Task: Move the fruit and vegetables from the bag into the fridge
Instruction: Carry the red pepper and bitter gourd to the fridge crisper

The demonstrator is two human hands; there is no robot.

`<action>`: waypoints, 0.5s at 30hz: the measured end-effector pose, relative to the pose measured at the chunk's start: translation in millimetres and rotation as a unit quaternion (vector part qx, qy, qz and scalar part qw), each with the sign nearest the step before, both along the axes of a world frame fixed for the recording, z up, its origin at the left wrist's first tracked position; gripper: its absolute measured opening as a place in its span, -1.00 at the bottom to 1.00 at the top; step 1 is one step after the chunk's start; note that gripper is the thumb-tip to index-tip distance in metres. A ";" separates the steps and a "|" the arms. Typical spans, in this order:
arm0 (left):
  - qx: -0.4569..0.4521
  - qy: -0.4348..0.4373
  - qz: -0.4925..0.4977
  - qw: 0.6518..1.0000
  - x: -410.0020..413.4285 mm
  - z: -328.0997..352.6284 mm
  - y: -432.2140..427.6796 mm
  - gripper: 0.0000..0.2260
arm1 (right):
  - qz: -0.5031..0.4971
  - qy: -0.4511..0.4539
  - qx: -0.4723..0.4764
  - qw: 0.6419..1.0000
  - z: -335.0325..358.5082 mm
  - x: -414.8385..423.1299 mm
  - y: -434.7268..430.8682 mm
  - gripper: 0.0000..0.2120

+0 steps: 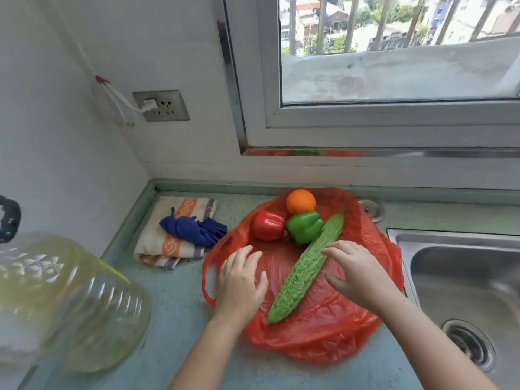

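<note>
A red plastic bag (323, 327) lies spread flat on the counter. On it rest a long bumpy bitter gourd (298, 277) lying diagonally, a green bell pepper (305, 226), a red bell pepper (267, 225) and an orange (300, 201) at the back. My left hand (242, 282) lies flat on the bag left of the gourd, fingers spread, holding nothing. My right hand (357, 274) hovers open just right of the gourd's middle, fingertips touching or nearly touching it. No fridge is in view.
A folded striped towel (168, 249) with a blue cloth (194, 229) on it lies left of the bag. A large clear plastic bottle (70, 302) stands at the near left. A steel sink (464, 291) is at the right. Wall and window close off the back.
</note>
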State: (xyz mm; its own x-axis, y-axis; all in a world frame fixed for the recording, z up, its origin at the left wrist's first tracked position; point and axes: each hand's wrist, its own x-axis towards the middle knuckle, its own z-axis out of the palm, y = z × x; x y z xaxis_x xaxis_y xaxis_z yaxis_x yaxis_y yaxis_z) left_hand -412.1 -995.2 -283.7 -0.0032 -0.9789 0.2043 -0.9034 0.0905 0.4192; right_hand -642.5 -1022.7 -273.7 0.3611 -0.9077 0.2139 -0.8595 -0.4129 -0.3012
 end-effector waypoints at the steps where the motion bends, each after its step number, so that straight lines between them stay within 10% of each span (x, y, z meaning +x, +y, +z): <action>1: 0.006 -0.001 -0.003 1.000 -0.2 -3.4 -8.0 -0.65 | 0.009 0.008 0.005 1.000 -3.5 -0.7 -6.4 -0.62; 15: 0.048 -0.018 -0.038 0.998 -4.0 -31.1 -100.0 -0.56 | 0.113 0.050 0.050 0.991 -50.8 7.6 -59.0 -0.48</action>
